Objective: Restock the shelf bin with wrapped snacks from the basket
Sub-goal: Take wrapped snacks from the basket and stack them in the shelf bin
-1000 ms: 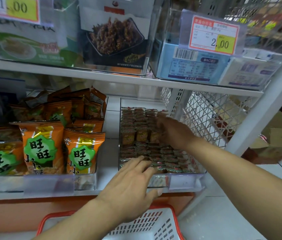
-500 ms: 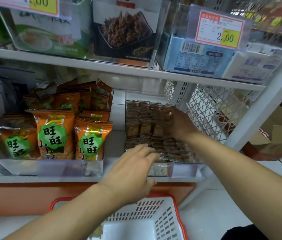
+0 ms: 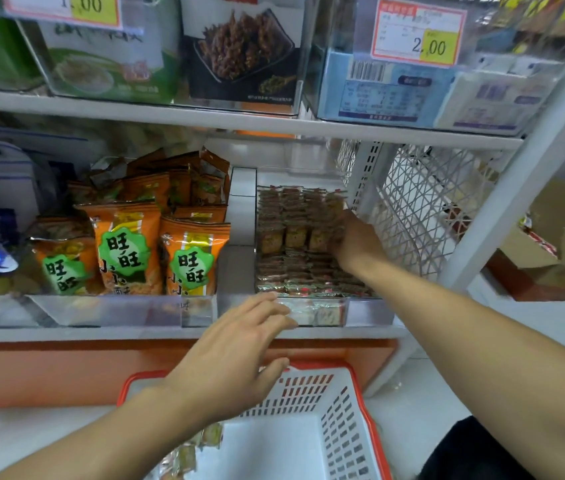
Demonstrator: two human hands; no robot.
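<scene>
A clear shelf bin (image 3: 369,310) on the lower shelf holds several rows of small brown wrapped snacks (image 3: 288,237). My right hand (image 3: 357,239) reaches deep into the bin's right side and lies against the upright packets; its fingertips are hidden among them. My left hand (image 3: 236,348) hovers with fingers spread and relaxed, just in front of the bin's front wall, holding nothing. Below it stands a white basket with a red rim (image 3: 339,420), with a few wrapped snacks (image 3: 187,457) at its bottom left.
Orange snack bags (image 3: 125,247) fill the clear bin to the left. A white mesh panel (image 3: 416,209) and a slanted white upright (image 3: 516,188) close the shelf's right end. The upper shelf (image 3: 239,124) carries boxed goods and price tags. Cardboard boxes (image 3: 558,237) lie at the right.
My left hand has drawn back from the packets to the bin's front edge. My right hand has shifted toward the bin's back right. More of the basket shows.
</scene>
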